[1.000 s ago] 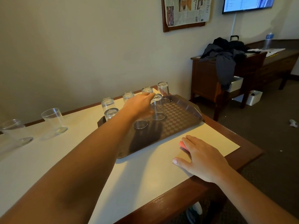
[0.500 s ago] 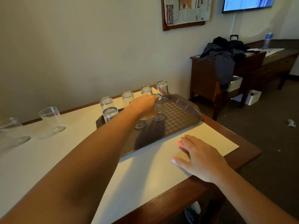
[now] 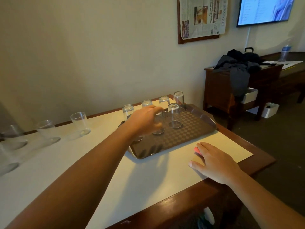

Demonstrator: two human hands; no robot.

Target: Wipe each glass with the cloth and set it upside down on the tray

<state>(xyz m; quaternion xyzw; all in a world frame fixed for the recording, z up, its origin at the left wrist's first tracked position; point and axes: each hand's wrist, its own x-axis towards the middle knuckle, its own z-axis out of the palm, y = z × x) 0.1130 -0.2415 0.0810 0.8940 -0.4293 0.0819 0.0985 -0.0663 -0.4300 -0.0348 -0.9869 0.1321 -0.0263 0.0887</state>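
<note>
While your left hand (image 3: 145, 120) hangs over the near-left part of the tray (image 3: 194, 129), its fingers look loosely spread and a bit motion-blurred, and honestly I can't tell whether they're touching the upturned glass (image 3: 158, 128) right under them or just hovering. Your right hand (image 3: 214, 160) lies flat on the counter (image 3: 99, 166), fingers straight, pressing down on a pink cloth (image 3: 196, 149) of which only a small corner peeks out past your fingertips. That tray is a brown rectangle with a woven checker pattern, rounded corners and a raised glossy rim. On it, clear straight-sided tumblers stand mouth down: a back row (image 3: 164, 100) along the far edge, and one clearly visible glass (image 3: 174, 115) in the nearer row, just right of your left hand. Off to the left, well apart from the tray, more clear glasses (image 3: 80, 123) sit upright on the smooth cream surface; the ones closest to the frame edge are blurry. Dark polished wood shows along the counter's rim. Across the room there's a dark wooden cabinet (image 3: 217, 90) with black clothing (image 3: 237, 70) heaped on top.
</note>
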